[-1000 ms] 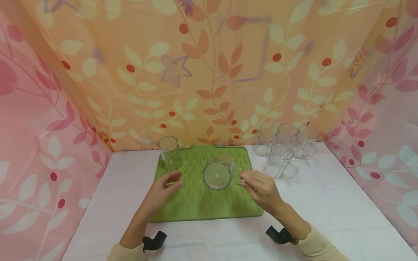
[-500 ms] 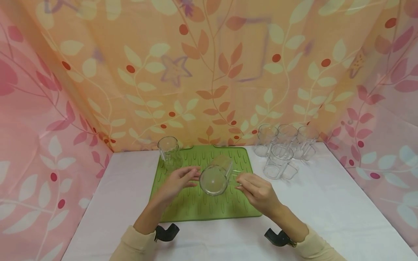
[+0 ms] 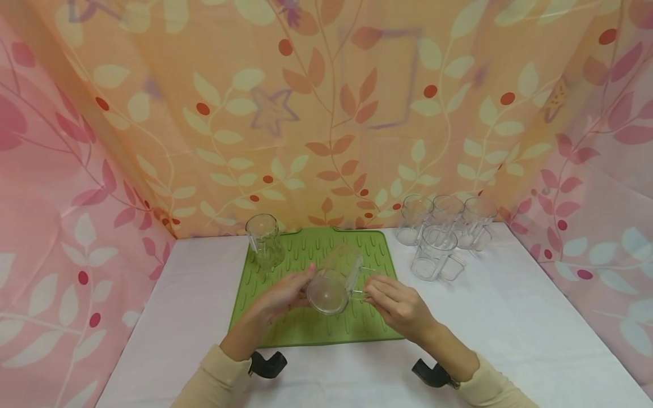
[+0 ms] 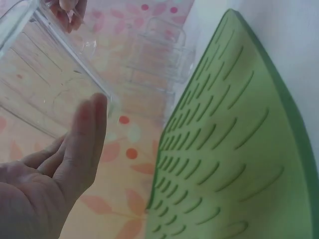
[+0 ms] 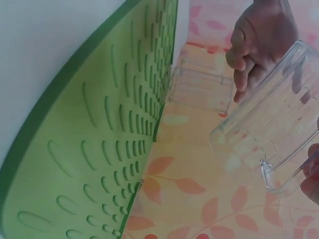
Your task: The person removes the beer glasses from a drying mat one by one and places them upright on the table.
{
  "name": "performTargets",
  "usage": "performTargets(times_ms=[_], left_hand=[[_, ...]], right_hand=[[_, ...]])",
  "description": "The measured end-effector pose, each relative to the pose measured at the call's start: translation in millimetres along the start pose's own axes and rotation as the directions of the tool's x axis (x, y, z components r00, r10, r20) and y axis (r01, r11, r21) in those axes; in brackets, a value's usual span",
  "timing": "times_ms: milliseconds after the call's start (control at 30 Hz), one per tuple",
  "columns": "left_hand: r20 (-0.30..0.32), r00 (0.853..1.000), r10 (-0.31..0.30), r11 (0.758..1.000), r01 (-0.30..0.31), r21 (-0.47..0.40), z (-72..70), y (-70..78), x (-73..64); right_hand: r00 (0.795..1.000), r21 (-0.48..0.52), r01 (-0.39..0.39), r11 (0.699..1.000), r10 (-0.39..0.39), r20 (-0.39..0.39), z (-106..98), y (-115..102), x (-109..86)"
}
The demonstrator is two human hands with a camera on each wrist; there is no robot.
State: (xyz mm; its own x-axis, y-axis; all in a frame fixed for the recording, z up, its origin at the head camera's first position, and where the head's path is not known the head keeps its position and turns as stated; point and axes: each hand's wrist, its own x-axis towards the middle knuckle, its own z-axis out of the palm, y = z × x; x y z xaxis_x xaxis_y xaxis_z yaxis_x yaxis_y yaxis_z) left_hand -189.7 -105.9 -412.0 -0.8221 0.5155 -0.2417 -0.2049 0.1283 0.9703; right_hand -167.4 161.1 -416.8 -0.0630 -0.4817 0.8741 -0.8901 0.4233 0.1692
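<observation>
A clear glass mug [image 3: 329, 292] is held tilted over the green ribbed mat [image 3: 275, 326], its round end toward the head camera. My right hand [image 3: 400, 306] grips its handle; in the right wrist view only fingertips [image 5: 311, 184] show at the handle. My left hand [image 3: 285, 294] lies against the opposite side of the mug. In the left wrist view its fingers [image 4: 84, 134] are fairly straight along the glass wall. Another clear mug [image 3: 265, 241] stands upright at the mat's back left corner, with its handle toward the left front.
Several clear mugs stand grouped at the back right of the white table [image 3: 484, 328], the nearest mug [image 3: 433, 255] with its handle to the right. Patterned cloth [image 3: 326, 113] hangs behind and on both sides. A black wrist device [image 3: 267, 365] sits below the left wrist.
The mug has come nearer and slightly left with my right hand. My left hand has moved right from beside the standing mug and now touches the held mug.
</observation>
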Motion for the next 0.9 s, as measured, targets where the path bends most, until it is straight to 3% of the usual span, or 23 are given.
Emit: performTargets(times_ms=[133,300,500,900], left_hand=[[0.020,0.999,-0.045,0.994,0.047,-0.101,1.5,-2.3,1.8],[0.069,0.996,-0.054,0.978,0.066,-0.196,3.2,-3.1,4.1],[0.056,0.996,-0.074,0.964,0.086,-0.251,3.3,-3.5,4.2],[0.049,0.998,-0.049,0.948,0.062,-0.312,3.5,-4.8,3.6]], right_hand=[[0.998,-0.034,0.058,0.998,-0.058,0.001,2.8,-1.9,0.2],[0.993,-0.084,0.117,0.990,-0.116,0.020,4.6,-5.0,-0.6],[0.993,-0.093,0.117,0.989,-0.114,0.041,2.9,-5.7,-2.5],[0.994,-0.052,0.086,0.995,-0.082,0.073,2.9,-7.1,-3.6]])
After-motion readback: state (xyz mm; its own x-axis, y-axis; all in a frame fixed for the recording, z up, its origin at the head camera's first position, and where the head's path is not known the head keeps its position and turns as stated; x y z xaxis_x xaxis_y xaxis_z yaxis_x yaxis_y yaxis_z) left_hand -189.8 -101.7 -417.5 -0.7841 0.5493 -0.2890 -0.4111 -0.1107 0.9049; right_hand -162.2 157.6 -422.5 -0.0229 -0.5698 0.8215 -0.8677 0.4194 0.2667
